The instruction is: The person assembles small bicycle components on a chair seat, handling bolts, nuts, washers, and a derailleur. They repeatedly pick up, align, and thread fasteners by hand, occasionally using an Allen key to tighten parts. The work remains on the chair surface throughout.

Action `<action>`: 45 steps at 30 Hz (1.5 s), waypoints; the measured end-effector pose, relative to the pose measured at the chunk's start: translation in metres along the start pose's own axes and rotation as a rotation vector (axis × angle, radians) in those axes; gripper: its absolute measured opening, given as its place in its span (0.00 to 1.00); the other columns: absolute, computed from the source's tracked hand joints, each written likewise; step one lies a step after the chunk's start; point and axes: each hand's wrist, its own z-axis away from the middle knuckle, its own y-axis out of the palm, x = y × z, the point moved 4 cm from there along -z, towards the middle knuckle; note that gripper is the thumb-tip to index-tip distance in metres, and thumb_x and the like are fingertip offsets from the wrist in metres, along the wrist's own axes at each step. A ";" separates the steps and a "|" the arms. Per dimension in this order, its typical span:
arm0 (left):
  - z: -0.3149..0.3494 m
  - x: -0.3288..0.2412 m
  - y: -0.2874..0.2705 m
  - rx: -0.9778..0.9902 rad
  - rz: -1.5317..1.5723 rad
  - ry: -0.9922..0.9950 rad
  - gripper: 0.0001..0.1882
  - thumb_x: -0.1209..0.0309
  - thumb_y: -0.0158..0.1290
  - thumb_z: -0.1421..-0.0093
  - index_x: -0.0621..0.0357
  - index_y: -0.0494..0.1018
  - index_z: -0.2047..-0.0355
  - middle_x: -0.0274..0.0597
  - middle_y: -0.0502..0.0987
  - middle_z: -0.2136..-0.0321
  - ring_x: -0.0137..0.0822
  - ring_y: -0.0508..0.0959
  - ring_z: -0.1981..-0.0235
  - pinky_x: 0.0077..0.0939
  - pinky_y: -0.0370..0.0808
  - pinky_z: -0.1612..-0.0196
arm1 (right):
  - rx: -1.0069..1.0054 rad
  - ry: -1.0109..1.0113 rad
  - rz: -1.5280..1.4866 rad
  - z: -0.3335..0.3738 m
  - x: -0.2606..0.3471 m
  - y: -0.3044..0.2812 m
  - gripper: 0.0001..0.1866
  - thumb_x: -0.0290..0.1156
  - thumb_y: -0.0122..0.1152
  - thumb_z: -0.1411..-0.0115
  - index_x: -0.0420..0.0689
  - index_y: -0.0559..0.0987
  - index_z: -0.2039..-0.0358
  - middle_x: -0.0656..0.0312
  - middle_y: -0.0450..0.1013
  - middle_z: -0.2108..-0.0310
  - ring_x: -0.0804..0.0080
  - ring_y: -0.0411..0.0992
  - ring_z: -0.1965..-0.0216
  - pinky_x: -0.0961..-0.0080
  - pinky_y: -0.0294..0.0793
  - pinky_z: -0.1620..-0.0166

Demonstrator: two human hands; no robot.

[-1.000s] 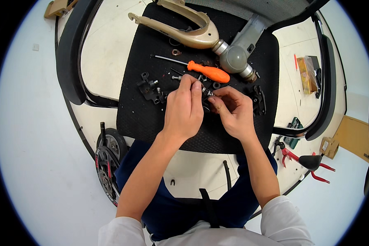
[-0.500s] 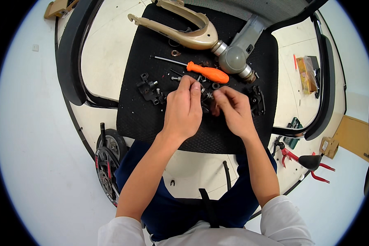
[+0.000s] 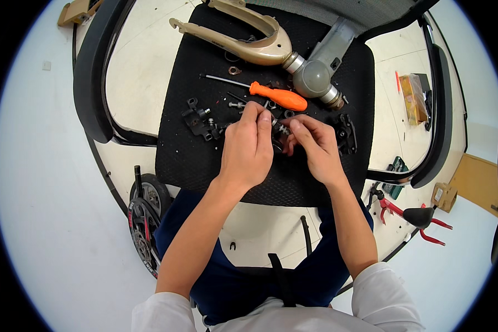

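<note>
Over the near half of a black chair seat, my two hands meet at a small silver threaded metal part. My left hand pinches one end between thumb and fingertips, which hide much of it. On the other end, the fingers of my right hand are closed. Just beyond lies a screwdriver with an orange handle. Loose bolts are by my left fingertips. Black metal brackets lie on both sides: one to the left, another right.
Across the seat's far side rests a beige bicycle fork joined to a grey round housing. Armrests flank the seat. On the floor are a wheel, a red frame piece with a black saddle and a cardboard box.
The seat and everything on it have shifted very slightly left in view. My right fingers have moved a little at the metal part, and slightly more of it shows between my hands.
</note>
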 end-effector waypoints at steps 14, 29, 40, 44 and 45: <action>-0.001 0.004 0.002 -0.017 -0.016 -0.021 0.13 0.69 0.41 0.30 0.67 0.68 0.66 0.53 0.73 0.80 0.49 0.76 0.79 0.37 0.69 0.74 | -0.189 -0.536 0.508 0.008 0.014 0.005 0.14 0.15 0.68 0.53 0.37 0.80 0.64 0.60 0.77 0.67 0.75 0.77 0.66 0.79 0.77 0.62; -0.002 0.005 0.004 0.078 -0.108 -0.057 0.14 0.69 0.39 0.29 0.69 0.68 0.65 0.60 0.75 0.80 0.60 0.77 0.74 0.47 0.71 0.69 | -0.200 -0.408 0.520 0.010 0.009 0.003 0.11 0.17 0.68 0.50 0.37 0.81 0.64 0.57 0.79 0.70 0.74 0.79 0.72 0.79 0.78 0.66; -0.003 0.011 0.002 0.131 0.035 -0.078 0.11 0.70 0.43 0.31 0.68 0.70 0.60 0.43 0.73 0.81 0.29 0.71 0.82 0.28 0.67 0.75 | -0.235 -0.596 0.576 0.009 0.015 0.003 0.11 0.15 0.67 0.53 0.37 0.79 0.68 0.58 0.78 0.68 0.71 0.79 0.69 0.79 0.79 0.63; -0.002 0.010 0.002 0.184 0.053 -0.100 0.09 0.72 0.44 0.32 0.67 0.69 0.60 0.41 0.73 0.81 0.26 0.70 0.82 0.24 0.66 0.76 | -0.198 -0.368 0.340 0.008 0.010 0.003 0.09 0.17 0.67 0.49 0.35 0.80 0.65 0.61 0.79 0.68 0.79 0.78 0.70 0.83 0.78 0.63; -0.002 0.010 0.001 0.192 0.054 -0.097 0.08 0.73 0.45 0.32 0.66 0.69 0.60 0.41 0.73 0.81 0.25 0.70 0.82 0.23 0.66 0.76 | -0.184 -0.301 0.269 0.007 0.008 0.003 0.09 0.17 0.67 0.48 0.34 0.80 0.65 0.61 0.79 0.68 0.81 0.77 0.70 0.84 0.77 0.63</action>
